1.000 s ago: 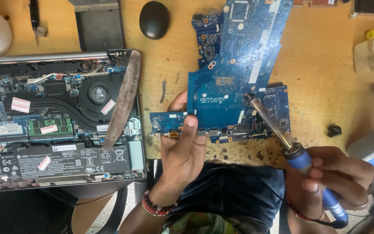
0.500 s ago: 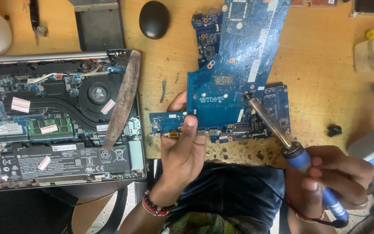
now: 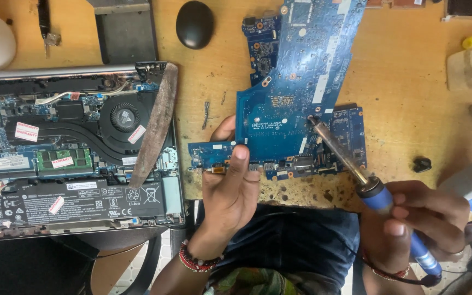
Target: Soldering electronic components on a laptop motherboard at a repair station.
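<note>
A blue laptop motherboard (image 3: 296, 82) lies on the wooden bench. My left hand (image 3: 230, 191) grips its near left edge, thumb on top of the board and fingers beneath. My right hand (image 3: 422, 224) holds a soldering iron (image 3: 378, 191) by its blue handle. The iron's metal shaft slants up to the left, and its tip touches the board near the board's middle right.
An opened laptop base (image 3: 72, 147) with fan, battery and memory stands at the left, and a worn flat blade (image 3: 157, 123) rests across it. A black mouse (image 3: 194, 23) lies at the top. A small black part (image 3: 423, 164) sits right of the board.
The soldering iron's tip has crept slightly up and left along the board. My left hand has stayed on the board's edge.
</note>
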